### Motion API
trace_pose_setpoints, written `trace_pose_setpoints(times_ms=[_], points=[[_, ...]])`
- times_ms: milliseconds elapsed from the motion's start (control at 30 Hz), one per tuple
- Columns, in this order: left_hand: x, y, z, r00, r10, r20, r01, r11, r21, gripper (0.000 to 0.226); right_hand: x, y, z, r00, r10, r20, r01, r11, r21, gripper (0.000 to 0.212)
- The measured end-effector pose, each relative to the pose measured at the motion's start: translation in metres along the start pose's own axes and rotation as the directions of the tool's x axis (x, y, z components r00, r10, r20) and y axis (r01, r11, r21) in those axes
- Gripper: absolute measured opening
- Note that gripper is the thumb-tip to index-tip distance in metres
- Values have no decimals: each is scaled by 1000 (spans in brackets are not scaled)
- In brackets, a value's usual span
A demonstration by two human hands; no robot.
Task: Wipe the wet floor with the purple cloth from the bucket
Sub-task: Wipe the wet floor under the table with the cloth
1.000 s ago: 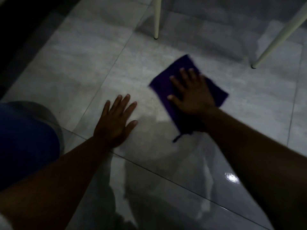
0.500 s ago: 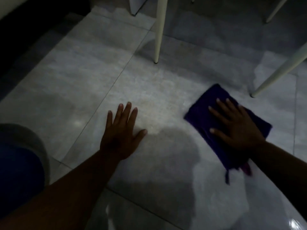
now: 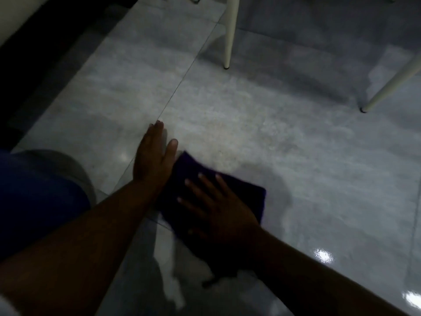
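The purple cloth (image 3: 246, 197) lies flat on the grey tiled floor (image 3: 296, 156), just right of my left hand. My right hand (image 3: 218, 208) presses down on it with fingers spread, covering its middle. My left hand (image 3: 155, 158) rests flat on the tile beside the cloth's left edge, fingers together, holding nothing. The floor near the bottom right shines wet with bright glints (image 3: 323, 256). No bucket is in view.
Two white furniture legs stand on the floor at the back: one (image 3: 230, 42) in the middle, one slanted (image 3: 391, 83) at the right. My knee in blue fabric (image 3: 38, 201) is at the left. A dark strip (image 3: 34, 65) runs along the upper left.
My right hand has slid the cloth leftward and toward me, from the far right until it meets my left hand. My left hand has stayed planted, its fingers now closed together.
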State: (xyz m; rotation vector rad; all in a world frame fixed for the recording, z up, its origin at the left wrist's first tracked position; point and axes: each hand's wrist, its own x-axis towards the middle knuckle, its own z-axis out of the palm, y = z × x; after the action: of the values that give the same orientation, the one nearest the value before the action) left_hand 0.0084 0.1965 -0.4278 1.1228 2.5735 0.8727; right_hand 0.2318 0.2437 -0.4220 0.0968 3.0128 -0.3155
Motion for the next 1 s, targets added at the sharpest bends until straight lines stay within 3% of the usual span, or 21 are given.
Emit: trace_pose_setpoints(times_ms=[100, 167, 233, 300, 400, 467, 533, 667, 767, 833, 900, 1000], points=[[-20, -27, -12, 984, 163, 74, -178, 944, 280, 71, -90, 6, 9, 982, -185, 34, 187, 981, -46, 61], [-38, -40, -17, 964, 210, 164, -258, 891, 375, 68, -148, 38, 7, 981, -186, 46, 188, 980, -56, 65], [-46, -46, -19, 962, 193, 194, -258, 879, 401, 68, -181, 84, -1, 998, -38, 59, 43, 995, -85, 72], [-44, -43, -21, 966, 157, 204, -229, 883, 409, 68, -177, 126, -14, 980, 197, 33, -194, 978, -70, 72], [-42, -34, -25, 967, 108, 232, -193, 904, 381, 68, -110, 139, -25, 847, 532, 0, -532, 847, -11, 75], [-50, -28, -26, 962, 127, 240, -208, 913, 352, 66, -59, 107, -20, 783, 622, -19, -622, 783, 25, 80], [-57, -19, -26, 959, 148, 241, -223, 921, 320, 65, -22, 57, -10, 825, 563, -50, -562, 827, 27, 80], [-69, 5, -21, 970, 66, 235, -114, 973, 200, 67, -36, -51, 17, 983, 175, -46, -175, 985, -2, 72], [-83, 23, -12, 960, 108, 258, -158, 971, 179, 68, -122, -80, 33, 989, -132, 61, 134, 990, -37, 65], [-91, 34, -5, 945, 176, 277, -236, 951, 202, 70, -195, -55, 35, 974, -219, 60, 220, 975, -10, 66], [-102, 43, 5, 929, 232, 289, -302, 925, 229, 71, -264, -6, 28, 988, -127, 83, 132, 990, -56, 72], [-120, 54, 22, 902, 270, 338, -380, 867, 321, 69, -316, 81, 4, 950, 295, 107, -290, 955, -62, 78]])
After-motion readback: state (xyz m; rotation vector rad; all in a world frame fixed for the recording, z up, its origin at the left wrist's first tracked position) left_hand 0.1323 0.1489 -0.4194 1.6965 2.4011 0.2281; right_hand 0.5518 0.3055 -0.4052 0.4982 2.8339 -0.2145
